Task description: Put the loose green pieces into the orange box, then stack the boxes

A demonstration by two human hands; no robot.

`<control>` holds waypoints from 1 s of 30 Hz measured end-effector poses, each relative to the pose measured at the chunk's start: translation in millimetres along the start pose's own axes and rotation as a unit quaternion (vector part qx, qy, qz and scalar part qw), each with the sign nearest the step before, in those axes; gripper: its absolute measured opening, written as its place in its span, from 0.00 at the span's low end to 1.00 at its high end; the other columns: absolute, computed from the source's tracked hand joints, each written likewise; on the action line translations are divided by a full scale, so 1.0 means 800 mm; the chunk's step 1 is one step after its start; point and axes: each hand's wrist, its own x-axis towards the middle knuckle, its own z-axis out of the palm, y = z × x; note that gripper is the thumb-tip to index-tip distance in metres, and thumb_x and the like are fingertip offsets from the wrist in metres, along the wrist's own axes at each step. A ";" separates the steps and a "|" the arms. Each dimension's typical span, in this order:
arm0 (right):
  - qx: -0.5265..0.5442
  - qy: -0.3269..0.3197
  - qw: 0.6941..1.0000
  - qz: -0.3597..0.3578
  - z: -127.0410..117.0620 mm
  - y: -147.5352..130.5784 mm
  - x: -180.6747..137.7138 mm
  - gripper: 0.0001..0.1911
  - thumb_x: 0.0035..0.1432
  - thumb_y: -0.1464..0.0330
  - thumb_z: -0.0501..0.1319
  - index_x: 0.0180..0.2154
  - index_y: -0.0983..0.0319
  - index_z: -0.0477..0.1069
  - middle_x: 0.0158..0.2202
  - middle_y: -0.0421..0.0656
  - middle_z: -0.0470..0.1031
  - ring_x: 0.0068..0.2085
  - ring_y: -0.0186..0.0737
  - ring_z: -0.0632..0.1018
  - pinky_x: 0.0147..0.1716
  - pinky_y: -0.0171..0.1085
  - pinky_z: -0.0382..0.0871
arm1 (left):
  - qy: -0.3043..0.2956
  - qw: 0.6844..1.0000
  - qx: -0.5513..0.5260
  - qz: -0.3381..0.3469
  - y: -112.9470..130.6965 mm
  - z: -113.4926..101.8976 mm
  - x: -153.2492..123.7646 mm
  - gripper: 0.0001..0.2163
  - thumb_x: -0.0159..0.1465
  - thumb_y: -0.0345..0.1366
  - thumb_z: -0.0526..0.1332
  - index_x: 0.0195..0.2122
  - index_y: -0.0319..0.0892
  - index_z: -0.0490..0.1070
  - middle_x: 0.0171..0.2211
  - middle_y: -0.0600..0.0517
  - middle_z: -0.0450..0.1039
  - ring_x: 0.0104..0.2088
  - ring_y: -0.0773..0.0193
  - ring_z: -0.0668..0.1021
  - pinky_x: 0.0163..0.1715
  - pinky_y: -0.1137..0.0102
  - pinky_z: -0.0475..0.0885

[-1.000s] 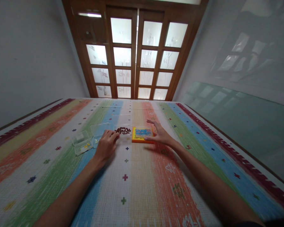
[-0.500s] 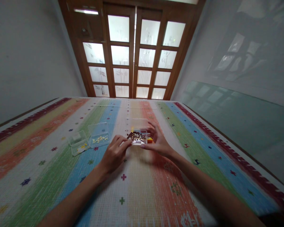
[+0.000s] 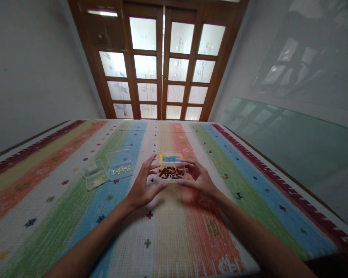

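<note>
A small clear plastic box [image 3: 171, 180] with its lid [image 3: 170, 162] raised at the back is between my hands. Inside it lie many tiny dark brown building bricks [image 3: 171, 172]. My left hand [image 3: 143, 181] curves round the box's left side, thumb at the front left corner and fingers along the side. On the right side, my right hand [image 3: 198, 177] grips the box, its thumb at the front right corner and its fingers by the lid. A yellow-edged blue packet or card [image 3: 170, 158] shows behind or through the lid; I cannot tell which.
To the left stand two more open clear boxes, one holding pale bricks [image 3: 120, 170], the other yellow and white pieces [image 3: 98, 180]. A striped cloth [image 3: 84, 231] covers the table. Wooden glass-paned doors [image 3: 162, 69] stand beyond, with walls on both sides.
My left hand has left the dark brown piece it was pinching and moved to the box's left side. The box now faces me squarely, with the bricks spread across it.
</note>
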 end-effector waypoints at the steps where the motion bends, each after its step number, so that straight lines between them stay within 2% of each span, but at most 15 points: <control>1: -0.008 0.000 1.000 -0.009 0.001 -0.001 0.000 0.31 0.49 0.60 0.77 0.53 0.51 0.70 0.49 0.44 0.79 0.52 0.47 0.80 0.51 0.50 0.78 | -0.010 1.000 -0.021 -0.007 0.000 0.000 0.000 0.39 0.65 0.38 0.68 0.72 0.54 0.47 0.69 0.38 0.55 0.58 0.51 0.76 0.53 0.56 0.78; 5: -0.059 0.005 0.997 -0.055 0.002 -0.004 -0.001 0.25 0.54 0.57 0.74 0.51 0.52 0.72 0.55 0.46 0.74 0.56 0.48 0.77 0.53 0.49 0.76 | -0.011 0.998 -0.056 -0.013 0.002 0.000 0.001 0.26 0.66 0.35 0.66 0.64 0.51 0.63 0.64 0.41 0.65 0.61 0.52 0.73 0.55 0.57 0.77; 7: -0.118 0.009 0.989 -0.088 0.001 -0.007 -0.002 0.24 0.55 0.56 0.73 0.52 0.52 0.72 0.57 0.47 0.72 0.59 0.49 0.75 0.56 0.51 0.74 | 0.002 0.998 -0.064 -0.004 0.003 0.000 0.002 0.21 0.66 0.34 0.67 0.59 0.49 0.67 0.63 0.42 0.67 0.63 0.52 0.71 0.54 0.59 0.78; 12: -0.317 0.006 0.929 -0.188 0.003 -0.020 -0.005 0.29 0.55 0.58 0.73 0.58 0.50 0.72 0.62 0.48 0.66 0.64 0.53 0.69 0.61 0.58 0.66 | 0.019 0.998 -0.057 0.005 0.005 0.002 0.002 0.15 0.65 0.34 0.68 0.52 0.46 0.71 0.60 0.43 0.69 0.60 0.54 0.74 0.54 0.59 0.79; 17: -0.381 -0.002 0.883 -0.274 0.011 -0.021 -0.006 0.21 0.62 0.68 0.68 0.57 0.49 0.74 0.56 0.46 0.74 0.58 0.50 0.74 0.57 0.55 0.70 | 0.029 0.998 -0.048 0.014 0.003 0.007 0.000 0.15 0.63 0.35 0.70 0.50 0.46 0.72 0.57 0.44 0.71 0.58 0.54 0.76 0.54 0.57 0.78; 21: -0.408 -0.001 0.857 -0.315 0.012 -0.016 -0.008 0.19 0.65 0.69 0.65 0.57 0.52 0.74 0.52 0.46 0.78 0.54 0.47 0.77 0.55 0.52 0.71 | 0.031 0.999 -0.037 0.021 0.002 0.009 -0.001 0.14 0.63 0.35 0.70 0.49 0.45 0.72 0.56 0.42 0.71 0.58 0.53 0.77 0.54 0.56 0.79; 24: -0.415 -0.015 0.857 -0.304 0.010 -0.016 -0.009 0.16 0.66 0.68 0.64 0.55 0.52 0.76 0.51 0.46 0.79 0.54 0.46 0.77 0.54 0.52 0.71 | 0.028 0.999 -0.019 0.030 0.002 0.010 -0.001 0.13 0.63 0.35 0.70 0.48 0.45 0.72 0.56 0.42 0.72 0.57 0.53 0.77 0.54 0.55 0.78; 27: -0.403 -0.022 0.880 -0.251 0.006 -0.019 -0.010 0.15 0.64 0.65 0.66 0.52 0.49 0.78 0.52 0.44 0.78 0.55 0.49 0.76 0.56 0.55 0.69 | 0.026 0.999 -0.019 0.024 0.002 0.012 -0.002 0.13 0.64 0.35 0.69 0.48 0.45 0.72 0.56 0.42 0.71 0.57 0.53 0.77 0.53 0.55 0.79; 30: -0.375 -0.022 0.907 -0.190 0.004 -0.020 -0.011 0.22 0.58 0.61 0.71 0.54 0.48 0.76 0.57 0.46 0.74 0.59 0.54 0.73 0.59 0.58 0.67 | 0.031 0.999 -0.042 0.004 0.001 0.014 -0.002 0.13 0.64 0.35 0.69 0.48 0.44 0.71 0.57 0.42 0.70 0.58 0.53 0.76 0.52 0.56 0.80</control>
